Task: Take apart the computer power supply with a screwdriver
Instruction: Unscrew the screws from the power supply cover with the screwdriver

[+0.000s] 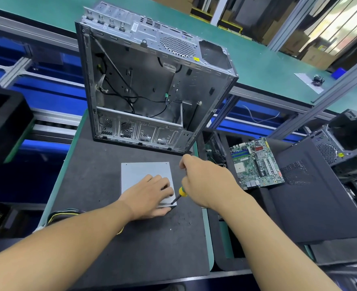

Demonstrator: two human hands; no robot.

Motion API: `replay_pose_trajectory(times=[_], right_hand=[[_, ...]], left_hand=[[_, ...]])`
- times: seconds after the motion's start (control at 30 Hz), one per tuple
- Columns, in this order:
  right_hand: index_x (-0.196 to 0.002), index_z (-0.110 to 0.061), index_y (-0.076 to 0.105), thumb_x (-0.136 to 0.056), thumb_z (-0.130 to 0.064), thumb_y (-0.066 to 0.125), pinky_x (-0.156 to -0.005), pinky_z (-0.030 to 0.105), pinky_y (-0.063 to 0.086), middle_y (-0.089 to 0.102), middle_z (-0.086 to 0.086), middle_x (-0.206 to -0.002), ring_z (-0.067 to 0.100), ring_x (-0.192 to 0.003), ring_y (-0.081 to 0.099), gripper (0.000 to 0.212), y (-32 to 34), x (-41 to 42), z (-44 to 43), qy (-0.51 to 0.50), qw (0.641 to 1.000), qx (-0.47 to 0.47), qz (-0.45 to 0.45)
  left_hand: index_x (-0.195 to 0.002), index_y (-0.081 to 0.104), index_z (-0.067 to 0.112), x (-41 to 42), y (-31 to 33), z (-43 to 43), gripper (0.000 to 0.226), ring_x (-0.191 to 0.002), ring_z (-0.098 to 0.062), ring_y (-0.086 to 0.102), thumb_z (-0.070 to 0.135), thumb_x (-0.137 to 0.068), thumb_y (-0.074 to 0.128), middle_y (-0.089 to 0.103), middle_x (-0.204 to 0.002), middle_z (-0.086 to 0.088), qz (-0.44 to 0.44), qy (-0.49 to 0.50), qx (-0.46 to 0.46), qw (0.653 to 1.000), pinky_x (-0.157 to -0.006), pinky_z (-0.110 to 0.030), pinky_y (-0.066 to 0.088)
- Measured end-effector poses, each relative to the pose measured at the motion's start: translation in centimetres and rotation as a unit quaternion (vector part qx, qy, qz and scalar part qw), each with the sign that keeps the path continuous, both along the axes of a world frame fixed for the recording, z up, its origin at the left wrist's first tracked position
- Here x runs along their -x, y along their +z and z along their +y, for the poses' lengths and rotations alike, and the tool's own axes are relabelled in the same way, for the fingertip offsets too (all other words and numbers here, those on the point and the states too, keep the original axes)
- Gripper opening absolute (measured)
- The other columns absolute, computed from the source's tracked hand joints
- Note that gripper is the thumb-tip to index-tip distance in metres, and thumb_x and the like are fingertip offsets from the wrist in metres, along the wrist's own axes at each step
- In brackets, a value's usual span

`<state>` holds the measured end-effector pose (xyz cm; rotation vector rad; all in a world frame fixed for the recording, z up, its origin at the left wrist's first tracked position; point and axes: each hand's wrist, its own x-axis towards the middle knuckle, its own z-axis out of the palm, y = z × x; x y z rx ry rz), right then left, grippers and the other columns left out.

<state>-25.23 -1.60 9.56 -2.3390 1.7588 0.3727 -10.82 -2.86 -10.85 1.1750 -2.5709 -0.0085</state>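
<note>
bench [141, 248]: we see a dark mat spread under both hands, running from the fingers toward us and out to either side.
computer case [152, 80]: an open metal shell with loose black wires inside stands on the bench just beyond the fingers, its open side facing us.
side panel [320, 202]: a black perforated panel lies flat, well to the right of the right hand's fingers.
second case [349, 139]: another open dark shell sits beyond that panel, far to the right of the fingers.
motherboard [257, 164]: a green board lies face up near the right hand, on its right side.
power supply [139, 173]: the grey metal box lies flat on the bench directly beneath the left hand's fingers. Its far half is bare, and its near right corner sits between the two hands.
left hand [150, 196]: we see it laid palm down on the box top, fingers [162, 183] spread and pressing the lid, gripping nothing. The thumb lies along the near edge.
right hand [204, 181]: its fingers are curled round the screwdriver handle, just right of the left hand's fingertips.
cables [64, 215]: a bundle of yellow and black wires lies left of the left wrist, well back from the fingers and partly hidden by the forearm.
screwdriver [181, 193]: the yellow-and-green handle shows below the right hand's fingers. The dark shaft slants down and left to the box's near right corner, beside the left fingertips. We cannot tell whether the tip sits in a screw.
</note>
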Motion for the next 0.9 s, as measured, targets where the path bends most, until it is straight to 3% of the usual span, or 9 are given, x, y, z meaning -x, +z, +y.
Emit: replay_pose_trajectory(times=[0.1, 0.2, 0.3, 0.37, 0.47, 0.53, 0.63, 0.73, 0.9], right_hand=[[-0.117, -0.022, 0.041, -0.091, -0.025, 0.047, -0.075, 0.040, 0.043, 0.049, -0.007, -0.110, 0.024, -0.107, 0.041, 0.026, 0.2, 0.1, 0.3, -0.017, 0.998, -0.019, -0.049], [-0.114, -0.021, 0.041, -0.100, -0.037, 0.036, -0.070, 0.040, 0.040, 0.057, -0.004, -0.107, 0.029, -0.091, 0.051, 0.022, -0.1, 0.2, 0.3, -0.024, 0.999, 0.019, -0.034], [-0.114, -0.021, 0.043, -0.100, -0.023, 0.037, -0.059, 0.035, 0.032, 0.062, 0.001, -0.100, 0.032, -0.073, 0.053, 0.015, -0.4, 0.3, 0.2, -0.001, 0.998, 0.063, 0.015], [-0.118, -0.023, 0.045, -0.096, -0.018, 0.041, -0.061, 0.034, 0.034, 0.059, -0.001, -0.109, 0.030, -0.085, 0.053, 0.023, -0.6, 0.5, 0.0, 0.006, 0.998, 0.056, 0.014], [-0.121, -0.025, 0.046, -0.093, -0.028, 0.044, -0.070, 0.035, 0.038, 0.046, -0.007, -0.121, 0.022, -0.107, 0.040, 0.027, -0.5, 0.6, -0.2, 0.004, 0.999, 0.016, -0.030], [-0.120, -0.024, 0.045, -0.094, -0.032, 0.042, -0.071, 0.036, 0.038, 0.044, -0.006, -0.121, 0.023, -0.106, 0.041, 0.028, -0.6, 0.6, -0.1, 0.008, 1.000, 0.019, -0.024], [-0.119, -0.023, 0.042, -0.101, -0.039, 0.032, -0.065, 0.038, 0.036, 0.054, -0.001, -0.112, 0.033, -0.092, 0.057, 0.026, -0.9, 0.6, -0.1, 0.010, 0.998, 0.068, 0.000], [-0.125, -0.024, 0.037, -0.100, -0.027, 0.039, -0.061, 0.036, 0.034, 0.057, 0.000, -0.108, 0.034, -0.082, 0.060, 0.025, -1.0, 0.7, -0.2, 0.035, 0.995, 0.085, 0.027], [-0.127, -0.027, 0.039, -0.090, -0.029, 0.047, -0.070, 0.037, 0.038, 0.046, -0.006, -0.125, 0.025, -0.105, 0.047, 0.038, -0.7, 0.6, -0.5, 0.022, 0.999, 0.024, -0.016]], left_hand=[[-0.110, 0.054, 0.022, 0.0, -0.2, -0.1, 0.051, -0.104, -0.022, 0.050, 0.065, -0.083, 0.047, 0.051, -0.118, 0.004, -0.004, 0.019, -0.023, 1.000, -0.088, -0.037, 0.038], [-0.120, 0.054, 0.023, 0.0, 0.0, -0.3, 0.060, -0.121, -0.022, 0.045, 0.068, -0.081, 0.046, 0.047, -0.134, 0.003, -0.006, 0.039, -0.037, 0.999, -0.097, -0.037, 0.032], [-0.115, 0.054, 0.023, 0.0, 0.1, -0.3, 0.056, -0.120, -0.021, 0.048, 0.067, -0.081, 0.049, 0.049, -0.132, 0.004, 0.005, 0.032, -0.037, 0.999, -0.096, -0.035, 0.031], [-0.117, 0.054, 0.022, 0.0, 0.1, -0.3, 0.058, -0.121, -0.019, 0.047, 0.067, -0.082, 0.048, 0.048, -0.132, 0.005, 0.003, 0.032, -0.043, 0.999, -0.098, -0.034, 0.031], [-0.124, 0.053, 0.024, 0.0, 0.0, -0.4, 0.062, -0.126, -0.017, 0.043, 0.069, -0.083, 0.044, 0.045, -0.136, 0.008, -0.004, 0.038, -0.055, 0.998, -0.102, -0.035, 0.031], [-0.125, 0.052, 0.025, 0.0, -0.1, -0.4, 0.061, -0.126, -0.016, 0.042, 0.069, -0.083, 0.044, 0.044, -0.136, 0.009, -0.004, 0.039, -0.057, 0.998, -0.102, -0.034, 0.030], [-0.119, 0.053, 0.031, -0.1, -0.1, -0.4, 0.052, -0.121, -0.016, 0.044, 0.067, -0.082, 0.046, 0.046, -0.130, 0.009, 0.009, 0.030, -0.052, 0.998, -0.099, -0.035, 0.030], [-0.110, 0.054, 0.036, -0.1, -0.2, -0.4, 0.038, -0.118, -0.015, 0.044, 0.064, -0.085, 0.046, 0.046, -0.126, 0.009, 0.016, 0.009, -0.045, 0.999, -0.097, -0.037, 0.034], [-0.113, 0.054, 0.036, 0.0, -0.5, -0.4, 0.035, -0.119, -0.016, 0.042, 0.060, -0.091, 0.040, 0.046, -0.127, 0.009, 0.007, -0.004, -0.038, 0.999, -0.097, -0.035, 0.034]])
